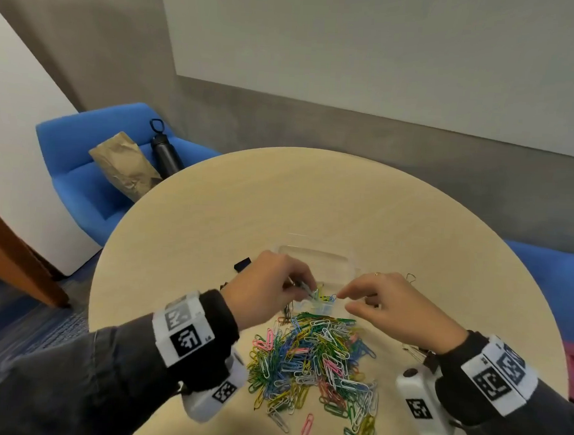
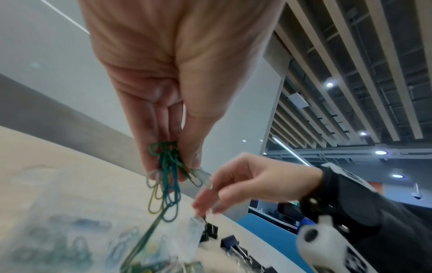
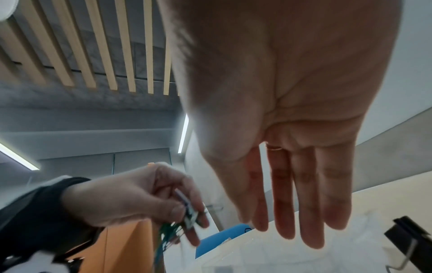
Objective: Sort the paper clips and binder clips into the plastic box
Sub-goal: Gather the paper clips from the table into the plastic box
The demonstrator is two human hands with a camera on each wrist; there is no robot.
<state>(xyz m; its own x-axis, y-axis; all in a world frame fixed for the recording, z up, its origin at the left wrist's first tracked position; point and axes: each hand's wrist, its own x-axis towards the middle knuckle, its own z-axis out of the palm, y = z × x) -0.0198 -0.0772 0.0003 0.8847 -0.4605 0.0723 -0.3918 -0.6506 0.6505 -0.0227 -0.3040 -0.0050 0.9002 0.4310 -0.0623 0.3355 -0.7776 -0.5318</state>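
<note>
Left hand [image 2: 163, 88] pinches a bunch of paper clips [image 2: 167, 177] over the box [image 1: 316, 268]; right hand [image 3: 292, 110] alongside, fingers straight, holding nothing.

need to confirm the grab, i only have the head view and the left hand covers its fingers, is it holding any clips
Observer: Yes. In the left wrist view the left hand pinches a bunch of green, yellow and white wire paper clips.
Operator: right hand holding something too
Observer: No. In the right wrist view the right hand is open, fingers straight.
Operator: binder clips nearby
Observer: Black metal binder clips lie on the round beige table below the right hand.
</note>
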